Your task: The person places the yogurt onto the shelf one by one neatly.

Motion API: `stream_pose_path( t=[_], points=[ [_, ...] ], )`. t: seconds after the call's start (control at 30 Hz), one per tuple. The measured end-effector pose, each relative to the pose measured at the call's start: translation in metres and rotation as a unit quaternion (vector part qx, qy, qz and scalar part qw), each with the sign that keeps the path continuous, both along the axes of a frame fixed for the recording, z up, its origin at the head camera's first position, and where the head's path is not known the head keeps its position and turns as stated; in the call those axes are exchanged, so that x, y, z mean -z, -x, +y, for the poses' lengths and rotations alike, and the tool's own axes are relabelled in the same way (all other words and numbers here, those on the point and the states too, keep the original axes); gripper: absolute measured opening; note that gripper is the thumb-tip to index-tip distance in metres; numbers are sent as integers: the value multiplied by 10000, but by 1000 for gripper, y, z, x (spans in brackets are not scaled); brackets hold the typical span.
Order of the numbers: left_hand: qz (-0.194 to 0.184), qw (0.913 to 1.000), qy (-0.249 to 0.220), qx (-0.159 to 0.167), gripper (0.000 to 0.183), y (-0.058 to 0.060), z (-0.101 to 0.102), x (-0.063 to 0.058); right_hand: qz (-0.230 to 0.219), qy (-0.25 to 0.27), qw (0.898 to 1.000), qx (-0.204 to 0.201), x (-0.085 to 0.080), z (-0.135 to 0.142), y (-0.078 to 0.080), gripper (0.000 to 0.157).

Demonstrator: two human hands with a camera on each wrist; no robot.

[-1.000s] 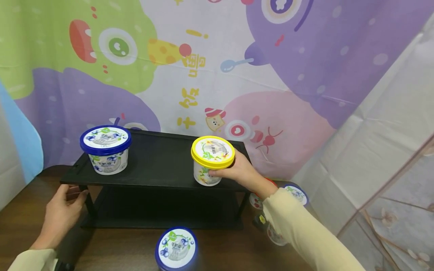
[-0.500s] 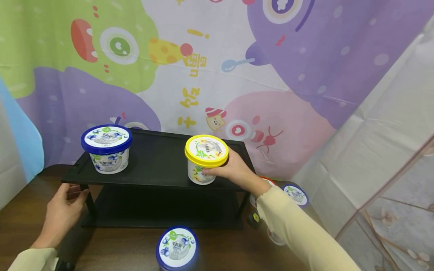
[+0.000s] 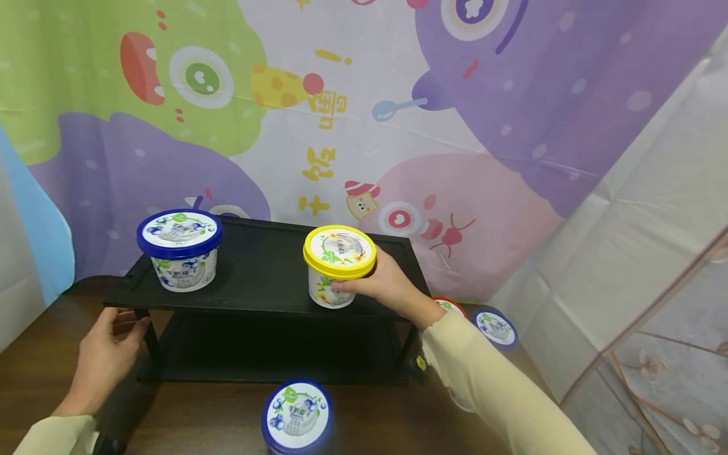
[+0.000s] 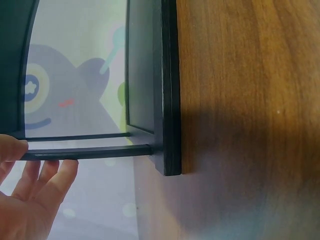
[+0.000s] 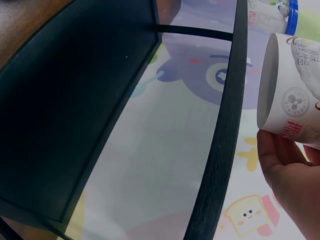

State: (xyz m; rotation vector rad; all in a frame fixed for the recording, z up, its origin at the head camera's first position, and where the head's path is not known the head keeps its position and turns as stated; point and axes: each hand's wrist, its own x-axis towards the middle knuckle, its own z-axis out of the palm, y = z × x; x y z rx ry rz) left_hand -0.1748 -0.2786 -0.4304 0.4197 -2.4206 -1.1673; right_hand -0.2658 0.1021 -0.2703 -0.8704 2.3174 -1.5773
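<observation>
My right hand (image 3: 381, 281) grips a paper tub (image 3: 332, 291) with a yellow lid, fingers round its side. The tub is held over the upper board of a two-tier black rack (image 3: 261, 265), right of the middle. Its base shows in the right wrist view, apart from the rack's edge. At the rack's left end, my left hand (image 3: 108, 354) holds the rack by its thin front post (image 4: 100, 151), thumb and fingers on either side just under the upper board. A blue-lidded tub (image 3: 182, 253) stands on the upper board's left end.
Another blue-lidded tub (image 3: 297, 417) stands on the wooden table (image 3: 188, 417) in front of the rack. To the right, a red-lidded tub (image 3: 449, 306) and a blue-lidded tub (image 3: 496, 327) are partly behind the right sleeve (image 3: 483, 373). A cartoon-print curtain (image 3: 341, 139) hangs behind.
My right hand has moved left over the upper board with the yellow-lidded tub, more slowly in the last half second. The left hand has stayed on the rack.
</observation>
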Motion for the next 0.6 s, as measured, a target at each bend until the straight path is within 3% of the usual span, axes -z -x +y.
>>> stream_pose_path(
  t=[0.27, 0.6],
  points=[
    [76, 9998, 109, -111, 44, 13, -15, 19, 41, -30, 10000, 13, 0, -5, 0, 64],
    [29, 9999, 92, -98, 39, 0, 1, -2, -44, 58, 10000, 5, 4, -10, 2, 62]
  ],
)
